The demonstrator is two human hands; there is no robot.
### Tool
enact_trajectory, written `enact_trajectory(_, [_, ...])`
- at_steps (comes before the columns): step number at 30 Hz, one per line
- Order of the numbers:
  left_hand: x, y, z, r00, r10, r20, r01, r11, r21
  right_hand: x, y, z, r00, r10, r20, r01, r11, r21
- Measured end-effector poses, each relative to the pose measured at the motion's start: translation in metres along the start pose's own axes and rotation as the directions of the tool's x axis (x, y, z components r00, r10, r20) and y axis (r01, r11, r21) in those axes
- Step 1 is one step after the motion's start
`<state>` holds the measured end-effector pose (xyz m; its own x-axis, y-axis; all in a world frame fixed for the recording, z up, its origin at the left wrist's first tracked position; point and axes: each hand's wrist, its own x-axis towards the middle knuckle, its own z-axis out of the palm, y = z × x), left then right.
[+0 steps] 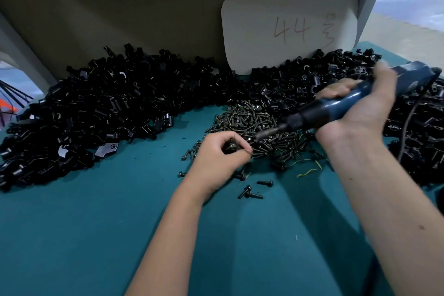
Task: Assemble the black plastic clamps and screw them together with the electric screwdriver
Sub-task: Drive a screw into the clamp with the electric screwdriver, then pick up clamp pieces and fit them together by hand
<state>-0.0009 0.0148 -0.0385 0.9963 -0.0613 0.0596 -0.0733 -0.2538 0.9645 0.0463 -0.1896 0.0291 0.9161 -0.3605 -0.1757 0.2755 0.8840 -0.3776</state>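
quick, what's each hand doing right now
Left hand: closed on a small dark part, at the screw pile.
Right hand: closed around the electric screwdriver.

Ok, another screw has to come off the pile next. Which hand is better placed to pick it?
Left. The left hand rests at the near edge of the screw pile, fingers curled on something small. The right hand is wrapped around the electric screwdriver, so it probably can't pick.
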Motion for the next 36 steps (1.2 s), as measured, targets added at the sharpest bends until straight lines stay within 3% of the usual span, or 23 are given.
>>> enact_trajectory(3, [0.001, 0.006, -0.013, 0.999, -0.046, 0.021, 0.051, 0.924, -0.380, 0.006, -0.018, 0.000, 0.996, 0.084, 0.023, -0.085, 0.994, 0.071])
enact_trajectory(6, [0.003, 0.011, -0.011, 0.996, -0.084, 0.037, 0.085, 0.691, -0.718, 0.008, -0.012, -0.005, 0.997, 0.076, -0.021, -0.079, 0.966, -0.247])
enact_trajectory(8, [0.004, 0.013, -0.006, 0.987, -0.151, 0.057, 0.130, 0.532, -0.836, 0.008, -0.001, -0.009, 0.995, 0.096, -0.010, -0.088, 0.862, -0.500])
enact_trajectory(10, [0.005, 0.014, -0.003, 0.973, -0.224, 0.055, 0.144, 0.403, -0.904, 0.008, 0.011, -0.013, 0.990, 0.138, 0.019, -0.096, 0.779, -0.620])
enact_trajectory(13, [0.005, 0.014, 0.000, 0.958, -0.286, 0.020, 0.113, 0.315, -0.942, 0.007, 0.026, -0.016, 0.984, 0.151, 0.096, -0.023, 0.638, -0.770])
enact_trajectory(15, [0.006, 0.014, 0.001, 0.955, -0.295, -0.018, 0.083, 0.325, -0.942, 0.003, 0.032, -0.016, 0.978, 0.161, 0.130, 0.031, 0.507, -0.861])
enact_trajectory(17, [0.007, 0.013, 0.004, 0.952, -0.288, -0.105, 0.018, 0.393, -0.919, -0.001, 0.033, -0.012, 0.966, 0.220, 0.135, 0.012, 0.483, -0.876])
enact_trajectory(19, [0.008, 0.013, 0.008, 0.938, -0.252, -0.240, -0.074, 0.528, -0.846, -0.006, 0.030, -0.005, 0.950, 0.276, 0.148, 0.003, 0.463, -0.886])
enact_trajectory(22, [0.010, 0.014, 0.017, 0.911, -0.136, -0.389, -0.144, 0.779, -0.610, -0.008, 0.020, 0.006, 0.944, 0.214, 0.253, 0.147, 0.413, -0.899])
enact_trajectory(24, [0.009, 0.018, 0.024, 0.901, -0.012, -0.434, -0.196, 0.880, -0.432, -0.012, 0.012, 0.012, 0.924, 0.206, 0.322, 0.210, 0.429, -0.879])
enact_trajectory(25, [0.008, 0.021, 0.028, 0.896, 0.070, -0.439, -0.241, 0.906, -0.348, -0.017, 0.008, 0.014, 0.907, 0.240, 0.346, 0.227, 0.413, -0.882])
enact_trajectory(29, [0.003, 0.039, 0.051, 0.878, 0.318, -0.358, -0.363, 0.930, -0.065, -0.030, -0.011, 0.004, 0.836, 0.419, 0.353, 0.312, 0.164, -0.936])
enact_trajectory(32, [0.001, 0.052, 0.074, 0.914, 0.278, -0.297, -0.336, 0.928, -0.164, -0.029, -0.037, -0.004, 0.843, 0.445, 0.303, 0.195, 0.272, -0.942])
enact_trajectory(36, [0.000, 0.062, 0.102, 0.968, 0.220, -0.117, -0.247, 0.916, -0.316, -0.025, -0.066, -0.016, 0.860, 0.439, 0.260, 0.098, 0.358, -0.929])
